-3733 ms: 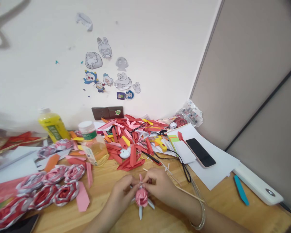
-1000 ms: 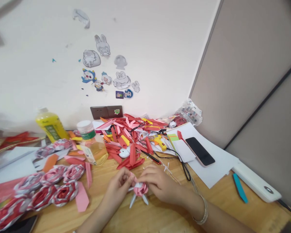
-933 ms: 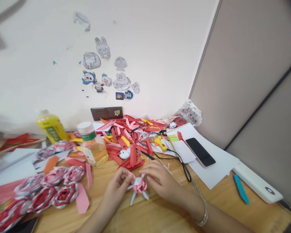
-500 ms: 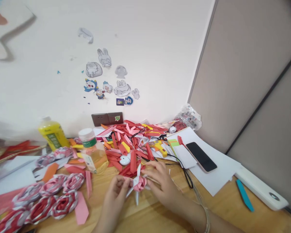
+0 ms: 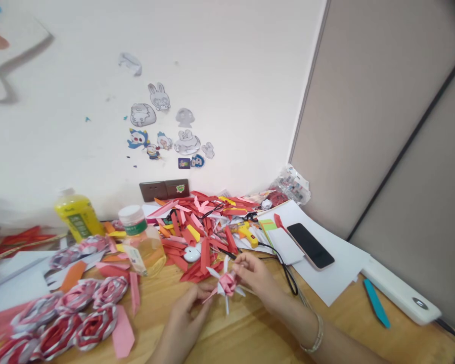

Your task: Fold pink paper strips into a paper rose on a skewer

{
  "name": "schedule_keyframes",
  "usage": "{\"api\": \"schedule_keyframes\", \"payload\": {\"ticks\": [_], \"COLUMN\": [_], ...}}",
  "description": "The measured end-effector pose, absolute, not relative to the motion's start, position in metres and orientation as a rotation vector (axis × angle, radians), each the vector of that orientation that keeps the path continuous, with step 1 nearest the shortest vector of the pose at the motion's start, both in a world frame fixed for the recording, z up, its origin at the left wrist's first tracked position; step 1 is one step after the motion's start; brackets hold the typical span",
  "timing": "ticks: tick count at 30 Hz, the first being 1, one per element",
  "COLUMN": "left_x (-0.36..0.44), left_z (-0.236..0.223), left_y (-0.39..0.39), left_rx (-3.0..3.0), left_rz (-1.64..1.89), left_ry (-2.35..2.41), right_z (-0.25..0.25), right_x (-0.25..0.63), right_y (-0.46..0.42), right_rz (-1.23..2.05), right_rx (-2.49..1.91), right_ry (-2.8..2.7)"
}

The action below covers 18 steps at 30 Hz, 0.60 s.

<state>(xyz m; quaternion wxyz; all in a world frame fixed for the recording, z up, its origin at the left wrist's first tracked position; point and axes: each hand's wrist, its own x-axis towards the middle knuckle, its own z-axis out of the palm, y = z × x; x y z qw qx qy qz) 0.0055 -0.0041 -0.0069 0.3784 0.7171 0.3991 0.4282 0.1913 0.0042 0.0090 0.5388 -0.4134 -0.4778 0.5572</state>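
A small pink paper flower (image 5: pixel 226 284) with white pointed petals is held just above the wooden table (image 5: pixel 250 333). My right hand (image 5: pixel 252 274) pinches it from the right with closed fingers. My left hand (image 5: pixel 187 311) lies lower left of the flower, fingers curled, its fingertips at the flower's pink lower left tip. A bangle (image 5: pixel 314 336) circles my right wrist.
A heap of red, pink and yellow folded paper strips (image 5: pixel 197 225) lies behind the hands. Several rolled paper roses (image 5: pixel 79 313) fill the left. A yellow bottle (image 5: pixel 76 215), a glue bottle (image 5: pixel 140 240), a phone (image 5: pixel 310 245) on white sheets, a black cable (image 5: pixel 288 270) and a teal tool (image 5: pixel 375 303) surround them.
The flower has been lifted and carried up and right by my right hand. My left hand dropped lower and left, keeping only fingertip contact. The view tilted slightly.
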Motion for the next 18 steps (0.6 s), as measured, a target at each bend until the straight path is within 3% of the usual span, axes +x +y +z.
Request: {"api": "schedule_keyframes", "payload": {"ticks": [5, 18], "left_x": [0.006, 0.011], "left_z": [0.0, 0.015], "left_y": [-0.013, -0.012], "left_rx": [1.962, 1.757], "left_rz": [0.978, 1.113], "left_ry": [0.943, 1.1], "right_z": [0.002, 0.005], "right_x": [0.192, 0.172], "right_y": [0.004, -0.018], "right_rz": [1.191, 0.921], "right_rx": [-1.034, -1.064], "right_ry": [-1.342, -1.582]}}
